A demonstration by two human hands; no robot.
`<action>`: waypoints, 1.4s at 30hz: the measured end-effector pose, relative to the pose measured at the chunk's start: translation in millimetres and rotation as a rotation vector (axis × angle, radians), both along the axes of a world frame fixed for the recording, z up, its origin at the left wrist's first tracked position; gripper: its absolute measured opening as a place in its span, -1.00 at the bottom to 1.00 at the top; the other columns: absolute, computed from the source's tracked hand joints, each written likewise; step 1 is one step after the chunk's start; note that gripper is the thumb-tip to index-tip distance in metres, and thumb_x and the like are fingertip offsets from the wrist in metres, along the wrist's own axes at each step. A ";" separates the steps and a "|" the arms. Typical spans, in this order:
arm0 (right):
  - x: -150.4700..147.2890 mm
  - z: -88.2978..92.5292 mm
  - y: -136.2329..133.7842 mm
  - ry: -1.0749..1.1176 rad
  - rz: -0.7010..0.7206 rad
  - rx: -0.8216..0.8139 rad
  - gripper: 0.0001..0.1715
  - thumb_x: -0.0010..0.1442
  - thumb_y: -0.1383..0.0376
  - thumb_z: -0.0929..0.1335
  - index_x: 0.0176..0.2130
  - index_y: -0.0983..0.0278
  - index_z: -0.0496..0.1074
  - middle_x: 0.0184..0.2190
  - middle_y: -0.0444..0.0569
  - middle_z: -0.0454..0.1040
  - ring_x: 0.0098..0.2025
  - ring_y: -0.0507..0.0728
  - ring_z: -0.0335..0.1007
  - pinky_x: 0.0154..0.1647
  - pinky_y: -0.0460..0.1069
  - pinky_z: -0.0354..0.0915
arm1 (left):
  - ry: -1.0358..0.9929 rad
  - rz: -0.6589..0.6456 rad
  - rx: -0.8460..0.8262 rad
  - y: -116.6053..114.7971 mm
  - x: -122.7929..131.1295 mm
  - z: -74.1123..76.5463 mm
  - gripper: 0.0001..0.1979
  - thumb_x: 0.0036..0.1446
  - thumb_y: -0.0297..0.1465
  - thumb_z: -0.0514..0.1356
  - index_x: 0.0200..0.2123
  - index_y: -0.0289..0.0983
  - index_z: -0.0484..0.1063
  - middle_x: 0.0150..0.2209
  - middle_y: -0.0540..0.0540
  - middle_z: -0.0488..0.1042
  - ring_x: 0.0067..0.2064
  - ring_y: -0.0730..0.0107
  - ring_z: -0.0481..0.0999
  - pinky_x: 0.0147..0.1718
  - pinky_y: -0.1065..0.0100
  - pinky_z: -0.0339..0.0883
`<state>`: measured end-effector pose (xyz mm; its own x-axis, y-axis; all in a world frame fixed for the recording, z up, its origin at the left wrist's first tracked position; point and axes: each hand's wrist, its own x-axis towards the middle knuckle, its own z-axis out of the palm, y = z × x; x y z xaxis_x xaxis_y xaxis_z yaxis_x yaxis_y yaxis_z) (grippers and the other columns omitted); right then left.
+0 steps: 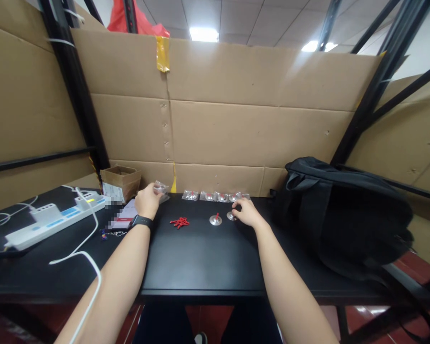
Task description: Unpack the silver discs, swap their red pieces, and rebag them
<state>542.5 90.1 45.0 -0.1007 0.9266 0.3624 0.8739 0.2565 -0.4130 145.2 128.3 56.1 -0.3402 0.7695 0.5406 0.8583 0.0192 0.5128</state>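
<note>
My left hand [147, 200] is closed at the back left of the black table, with a small clear plastic bag [161, 188] pinched in its fingers. My right hand [246, 211] has its fingertips on a shiny metal finger cymbal [230, 216] lying on the table. Just left of it rests another finger cymbal [215, 220] with a red cord standing up from its middle. A small pile of red cords [179, 222] lies between my hands. Along the back sit several bagged cymbals [190, 195] in a row, the rightmost partly behind my right hand.
A white power strip [57, 220] with plugs and white cables lies on the left. Nearby are an open cardboard box [121, 177], a flat booklet-like item [126, 216] and a key chain [118, 233]. A black backpack [344, 215] fills the right. Cardboard walls [222, 129] enclose the table.
</note>
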 end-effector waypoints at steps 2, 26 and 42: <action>0.7 -1.1 1.2 0.008 0.007 0.009 -0.84 0.07 0.31 0.44 -0.26 0.20 0.53 -0.15 0.02 0.42 -0.01 0.22 0.31 0.04 0.08 0.21 | -0.037 0.008 0.010 0.7 -1.9 -1.4 -0.67 0.02 -0.23 0.32 -0.11 -0.12 0.49 -0.24 -0.04 0.63 -0.14 0.16 0.57 -0.24 0.34 0.30; 3.2 -0.5 -0.4 0.025 0.025 0.012 -0.85 0.08 0.28 0.44 -0.26 0.19 0.55 -0.19 -0.02 0.44 -0.18 0.13 0.35 -0.04 0.03 0.23 | -0.247 -0.206 -0.194 25.0 -12.1 -12.7 -0.64 0.29 -0.36 0.02 0.01 -0.33 0.52 -0.22 -0.17 0.66 -0.20 0.28 0.65 -0.18 0.40 0.44; 3.3 -0.3 1.1 0.014 0.064 -0.015 -0.85 0.07 0.29 0.45 -0.27 0.20 0.54 -0.18 -0.02 0.50 -0.07 0.16 0.38 0.01 0.04 0.22 | 0.212 -0.318 -0.280 15.4 4.3 -12.8 -0.55 0.09 -0.40 0.12 0.07 -0.19 0.48 -0.23 -0.12 0.64 -0.14 0.19 0.60 -0.12 0.38 0.36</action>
